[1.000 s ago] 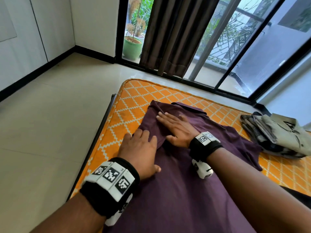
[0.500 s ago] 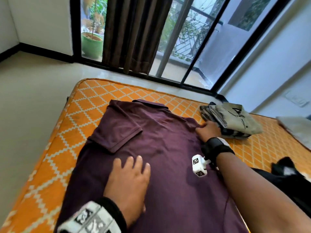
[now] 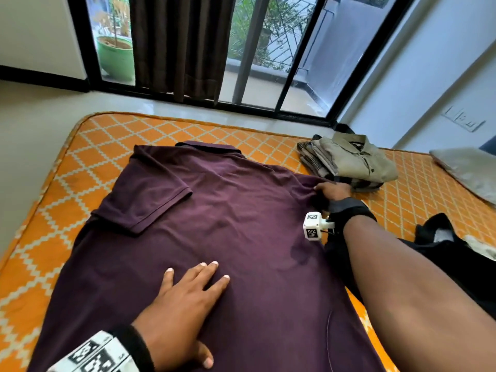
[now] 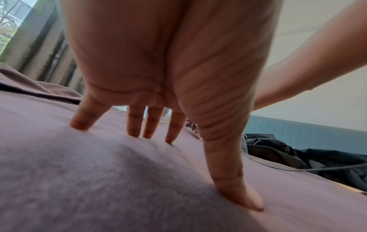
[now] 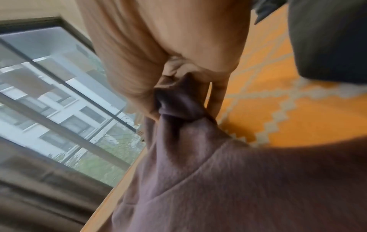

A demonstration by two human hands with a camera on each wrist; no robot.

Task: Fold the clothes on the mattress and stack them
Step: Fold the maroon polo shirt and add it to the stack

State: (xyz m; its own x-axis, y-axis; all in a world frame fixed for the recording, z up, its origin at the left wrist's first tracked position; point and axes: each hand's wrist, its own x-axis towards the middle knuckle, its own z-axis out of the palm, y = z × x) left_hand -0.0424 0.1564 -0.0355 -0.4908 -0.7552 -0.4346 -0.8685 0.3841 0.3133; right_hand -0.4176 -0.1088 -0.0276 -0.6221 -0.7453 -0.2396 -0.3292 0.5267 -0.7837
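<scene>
1. 2 hands work on 1 purple polo shirt (image 3: 214,224), which lies spread back-up across the orange mattress (image 3: 80,162), collar toward the window.
2. Left hand (image 3: 179,312) lies flat on the shirt's lower middle, palm down, fingers straight and slightly spread; it grips nothing. The left wrist view shows the fingertips (image 4: 79,125) and thumb pressing into the cloth.
3. Right hand (image 3: 332,190) is at the shirt's right shoulder, where the right sleeve (image 5: 178,106) starts. The right wrist view shows its fingers curled around a bunched fold of that purple cloth, lifted a little off the mattress.
4. Left sleeve (image 3: 150,200) is already folded inward and lies flat on the shirt's back.
5. Folded clothes (image 3: 349,162) sit in 1 stack on the mattress just beyond the right hand, an olive shirt on top; whether the knuckles touch the stack I cannot tell.
6. Dark clothes (image 3: 442,253) lie in a loose heap on the mattress under and beside the right forearm.
7. Grey pillow (image 3: 467,170) rests at the mattress's far right edge.
8. Both wrists wear black bands with black-and-white marker tags; a small white camera block (image 3: 312,225) sticks out from the right wrist above the shirt.
9. Behind the mattress stand a brown curtain (image 3: 174,44), dark-framed glass doors and a green plant pot (image 3: 116,57) outside.
</scene>
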